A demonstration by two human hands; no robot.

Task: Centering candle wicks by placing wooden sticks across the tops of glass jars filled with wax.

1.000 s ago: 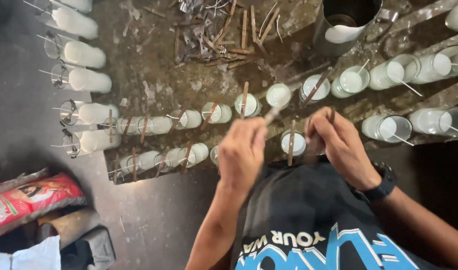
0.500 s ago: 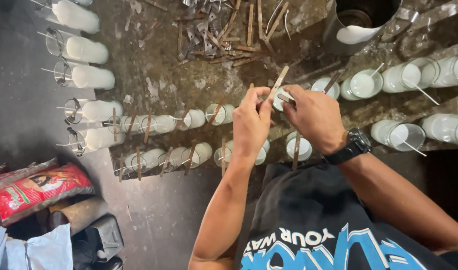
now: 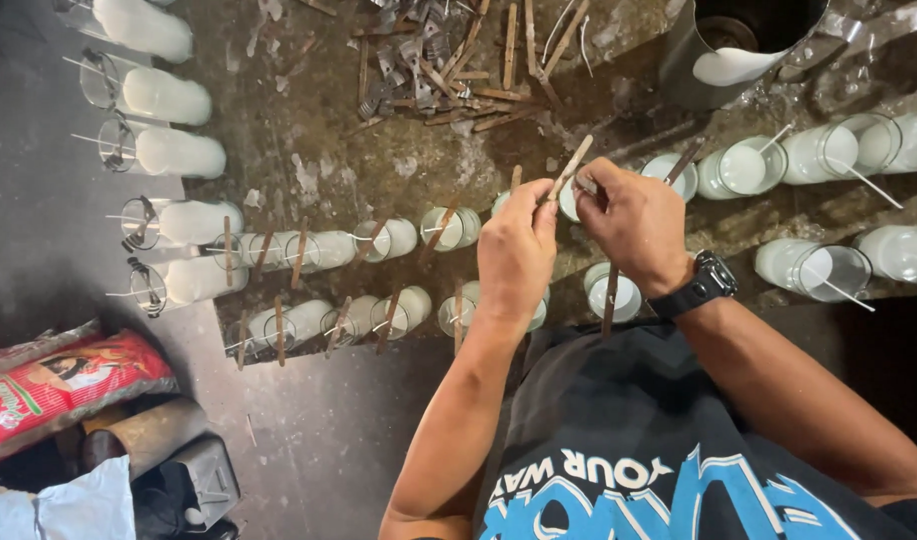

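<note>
A thin wooden stick (image 3: 571, 168) is pinched between the fingertips of the left hand (image 3: 517, 250) and the right hand (image 3: 634, 222), both raised together just right of frame centre; the left thumb and forefinger are closed on the stick's lower end, the right fingers curled around its upper part, where something small and pale, probably a wick end, seems to be gripped, though this is too small to be told. A black wristwatch (image 3: 701, 286) is worn on the right wrist. Directly under the hands, a glass of white wax (image 3: 575, 200) is partly hidden, with another glass (image 3: 619, 293) just below the right hand already crossed by a stick. Rows of wax-filled glasses (image 3: 389, 240) run left across the middle of the frame, most with sticks laid over their rims; more glasses (image 3: 824, 150) at the right show loose wicks and no sticks. A pile of spare sticks (image 3: 459, 70) lies at top centre, a metal pouring pot (image 3: 739, 50) at upper right, a red packet (image 3: 64, 385) at lower left. The step in hand is judged to be the fixing of a wick in a stick; the next move would call for the stick to be lowered level across the rim with the wick kept centred.
</note>
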